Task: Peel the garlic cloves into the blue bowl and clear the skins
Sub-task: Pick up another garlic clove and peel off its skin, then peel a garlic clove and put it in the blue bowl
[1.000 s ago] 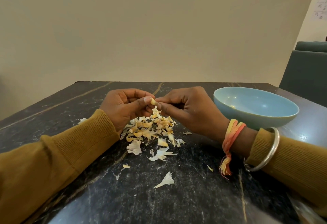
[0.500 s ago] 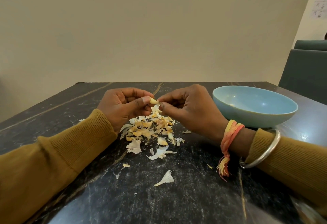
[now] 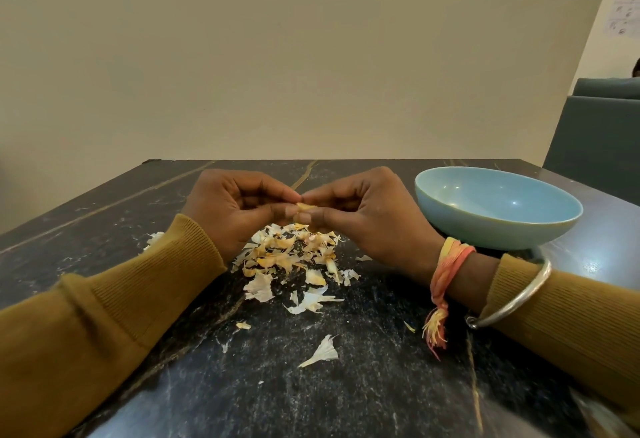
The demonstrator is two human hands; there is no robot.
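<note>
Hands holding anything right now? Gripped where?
A garlic clove, pinched at the fingertips of both hands: left hand on its left side, right hand on its right.

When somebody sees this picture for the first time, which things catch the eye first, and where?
The left hand and right hand meet at the centre, pinching a garlic clove between their fingertips. Just below them a pile of garlic skins lies on the dark table, and the blue bowl stands to the right.
</note>
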